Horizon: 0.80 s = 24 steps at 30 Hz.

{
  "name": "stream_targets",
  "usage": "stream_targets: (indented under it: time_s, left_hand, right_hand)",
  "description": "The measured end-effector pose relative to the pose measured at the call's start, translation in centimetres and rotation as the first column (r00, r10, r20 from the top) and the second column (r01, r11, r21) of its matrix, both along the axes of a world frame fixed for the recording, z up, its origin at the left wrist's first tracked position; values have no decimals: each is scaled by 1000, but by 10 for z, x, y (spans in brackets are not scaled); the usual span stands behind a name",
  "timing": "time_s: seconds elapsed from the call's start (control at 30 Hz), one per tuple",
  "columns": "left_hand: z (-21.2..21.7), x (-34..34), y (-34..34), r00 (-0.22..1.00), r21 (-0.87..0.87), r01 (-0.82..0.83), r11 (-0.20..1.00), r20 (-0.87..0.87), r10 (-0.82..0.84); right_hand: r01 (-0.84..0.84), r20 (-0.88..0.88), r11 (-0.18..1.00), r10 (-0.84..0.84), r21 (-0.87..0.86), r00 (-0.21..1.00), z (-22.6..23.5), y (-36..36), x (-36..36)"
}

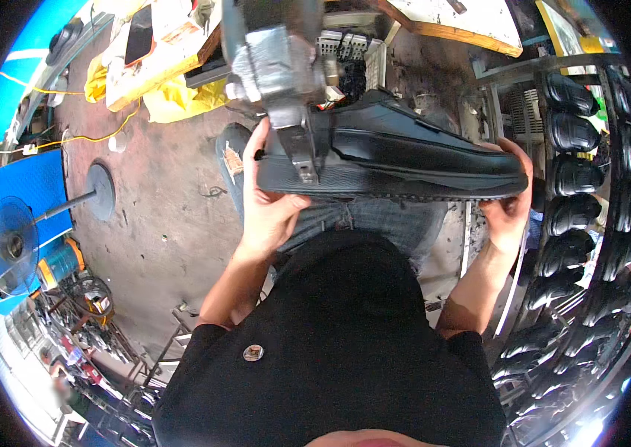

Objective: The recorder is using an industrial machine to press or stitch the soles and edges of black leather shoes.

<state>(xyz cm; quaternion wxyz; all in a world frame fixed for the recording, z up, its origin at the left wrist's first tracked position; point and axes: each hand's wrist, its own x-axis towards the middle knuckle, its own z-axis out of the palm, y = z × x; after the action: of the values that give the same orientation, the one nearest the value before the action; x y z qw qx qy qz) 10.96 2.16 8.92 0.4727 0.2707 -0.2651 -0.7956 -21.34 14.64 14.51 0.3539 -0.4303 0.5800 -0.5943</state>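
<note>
Both hands grip a black shoe, one at each end, holding it crosswise in front of the person, above the lap, beneath the metal head of a machine. The left hand pinches the left end: its fingers reach up along that end, while the thumb lies bent inward against the sole edge on the side nearest the body. The right hand clasps the other end, fingers curled up around the tip and thumb tucked beneath the sole edge, so that the two thumbs point roughly toward each other. Neither hand is spread, and they are well apart, with most of the shoe's length between them. The left forearm slants up and to the right from a black short sleeve; the right forearm slants up and outward, its wrist nearly in line with it. A narrow metal foot comes down over the shoe's side close to the left hand; whether it presses on the surface I cannot tell. Jeans show below the shoe, and a rack of black shoes stands beyond the right arm
</note>
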Motion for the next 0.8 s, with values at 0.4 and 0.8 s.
stream_targets:
  time_s: [0.4, 0.8]
  left_hand:
    - [-10, 63, -26, 992, -18, -128, 992, 4, 128]
    - [-26, 90, -36, 917, -115, -225, 968, 312, 250]
  right_hand:
    - [-193, 186, 978, 176, 81, 967, -16, -53, 69]
    - [-244, -102, 969, 245, 22, 964, -14, -91, 116]
